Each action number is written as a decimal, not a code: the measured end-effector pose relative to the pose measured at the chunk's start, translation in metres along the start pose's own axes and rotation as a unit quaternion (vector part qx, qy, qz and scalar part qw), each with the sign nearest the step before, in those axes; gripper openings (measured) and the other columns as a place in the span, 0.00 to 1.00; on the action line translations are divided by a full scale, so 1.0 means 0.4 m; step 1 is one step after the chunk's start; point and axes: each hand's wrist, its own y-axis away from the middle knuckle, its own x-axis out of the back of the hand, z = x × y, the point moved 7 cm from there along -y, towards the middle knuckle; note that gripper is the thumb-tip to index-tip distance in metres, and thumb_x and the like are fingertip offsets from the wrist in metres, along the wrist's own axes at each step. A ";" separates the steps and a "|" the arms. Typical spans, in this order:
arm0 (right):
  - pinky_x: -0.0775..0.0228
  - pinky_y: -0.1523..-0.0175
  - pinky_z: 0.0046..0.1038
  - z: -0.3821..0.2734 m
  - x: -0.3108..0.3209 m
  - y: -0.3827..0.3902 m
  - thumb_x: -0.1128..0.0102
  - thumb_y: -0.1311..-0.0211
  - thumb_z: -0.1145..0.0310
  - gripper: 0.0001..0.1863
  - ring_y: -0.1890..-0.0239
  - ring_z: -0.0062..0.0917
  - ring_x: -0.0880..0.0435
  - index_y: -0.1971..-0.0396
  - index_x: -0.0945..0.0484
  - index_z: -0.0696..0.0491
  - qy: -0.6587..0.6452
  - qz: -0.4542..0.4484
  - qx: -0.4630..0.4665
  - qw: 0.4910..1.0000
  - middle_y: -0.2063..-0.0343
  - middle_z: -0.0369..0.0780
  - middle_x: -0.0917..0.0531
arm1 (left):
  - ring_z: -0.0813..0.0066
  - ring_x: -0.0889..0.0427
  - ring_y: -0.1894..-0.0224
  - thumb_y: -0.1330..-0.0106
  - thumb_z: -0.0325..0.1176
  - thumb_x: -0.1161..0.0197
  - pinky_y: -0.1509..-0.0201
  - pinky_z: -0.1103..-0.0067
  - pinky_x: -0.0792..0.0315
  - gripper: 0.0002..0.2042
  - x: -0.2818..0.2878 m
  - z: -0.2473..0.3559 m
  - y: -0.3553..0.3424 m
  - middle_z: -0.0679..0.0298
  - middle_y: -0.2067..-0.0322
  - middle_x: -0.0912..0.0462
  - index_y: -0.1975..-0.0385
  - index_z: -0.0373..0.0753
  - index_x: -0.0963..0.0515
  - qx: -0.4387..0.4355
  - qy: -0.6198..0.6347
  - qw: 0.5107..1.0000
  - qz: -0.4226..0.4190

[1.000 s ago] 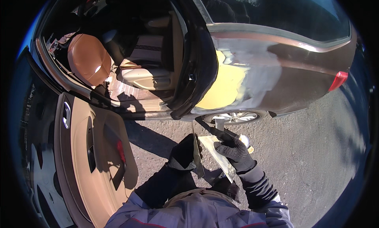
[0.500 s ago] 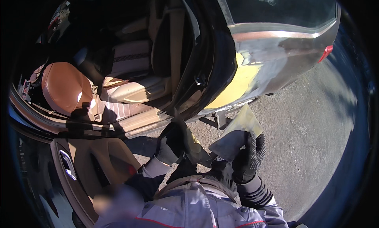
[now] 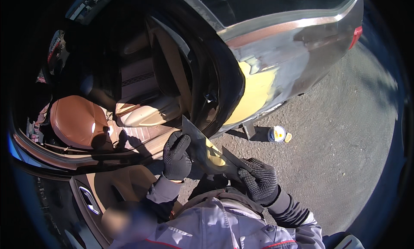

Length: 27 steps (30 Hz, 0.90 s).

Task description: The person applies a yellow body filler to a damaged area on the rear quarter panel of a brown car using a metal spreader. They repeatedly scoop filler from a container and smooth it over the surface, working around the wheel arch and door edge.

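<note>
My left hand, in a black dotted glove, grips the left edge of a thin dark mixing plate tilted in front of me. A patch of yellow putty lies on the plate's face. In a matching glove, my right hand is closed on a flat putty spreader, seen almost edge-on. Its blade overlaps the plate's right side; I cannot tell whether they touch. Beyond both hands, a car's rear side panel has a broad area of yellow filler beside grey sanded patches.
An open car door stands at my left, past the sill. Inside are a brown seat and a beige one. A small tub with yellow residue sits on the rough ground, a small yellowish piece beside it.
My right hand has swung the spreader down and left to the plate. My left hand has moved up slightly with the plate. The view has shifted, and the tub now shows.
</note>
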 end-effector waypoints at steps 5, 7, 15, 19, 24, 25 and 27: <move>0.22 0.57 0.30 0.216 0.003 0.062 0.44 0.25 0.73 0.09 0.66 0.30 0.14 0.54 0.17 0.62 -0.199 0.066 -0.215 0.954 0.67 0.45 0.14 | 0.66 0.18 0.51 0.27 0.21 0.43 0.43 0.73 0.23 0.09 -0.027 -0.053 -0.046 0.56 0.52 0.18 0.52 0.31 0.19 0.152 0.196 0.968 -0.023; 0.23 0.52 0.24 0.309 0.002 0.072 0.43 0.25 0.72 0.11 0.58 0.19 0.16 0.53 0.19 0.64 -0.260 0.143 -0.246 0.923 0.61 0.40 0.14 | 0.68 0.18 0.49 0.24 0.25 0.45 0.41 0.73 0.24 0.09 -0.062 -0.098 -0.033 0.58 0.51 0.18 0.50 0.32 0.21 0.311 0.467 0.828 -0.002; 0.22 0.52 0.27 0.375 -0.001 0.022 0.41 0.26 0.72 0.09 0.59 0.25 0.14 0.53 0.19 0.61 -0.101 0.240 -0.250 0.933 0.63 0.43 0.13 | 0.71 0.20 0.47 0.23 0.27 0.46 0.38 0.74 0.28 0.08 -0.125 -0.124 -0.060 0.61 0.51 0.18 0.51 0.35 0.22 0.417 0.616 0.667 -0.051; 0.24 0.58 0.31 0.287 0.037 -0.073 0.35 0.34 0.75 0.06 0.65 0.34 0.15 0.59 0.17 0.58 0.124 0.269 -0.131 0.946 0.67 0.45 0.16 | 0.69 0.20 0.45 0.25 0.26 0.44 0.37 0.73 0.28 0.09 -0.136 -0.159 -0.087 0.60 0.52 0.17 0.51 0.34 0.21 0.420 0.615 0.663 -0.078; 0.22 0.63 0.39 0.251 0.052 -0.150 0.33 0.36 0.70 0.07 0.68 0.44 0.14 0.60 0.15 0.56 0.222 0.282 -0.075 0.930 0.69 0.48 0.15 | 0.64 0.20 0.49 0.27 0.18 0.44 0.40 0.73 0.26 0.09 -0.133 -0.219 -0.087 0.55 0.55 0.19 0.52 0.25 0.22 0.395 0.546 0.730 -0.116; 0.23 0.63 0.36 0.252 0.051 -0.159 0.33 0.37 0.73 0.06 0.69 0.42 0.15 0.61 0.15 0.56 0.218 0.270 -0.079 0.934 0.70 0.46 0.15 | 0.63 0.20 0.50 0.28 0.17 0.44 0.41 0.73 0.26 0.09 -0.133 -0.227 -0.091 0.54 0.56 0.19 0.52 0.24 0.22 0.368 0.513 0.764 -0.134; 0.22 0.64 0.37 0.246 0.054 -0.171 0.32 0.37 0.71 0.06 0.70 0.42 0.14 0.62 0.14 0.56 0.246 0.278 -0.072 0.926 0.71 0.46 0.15 | 0.62 0.19 0.51 0.30 0.15 0.42 0.43 0.73 0.24 0.09 -0.136 -0.258 -0.083 0.53 0.57 0.19 0.53 0.24 0.21 0.382 0.487 0.776 -0.126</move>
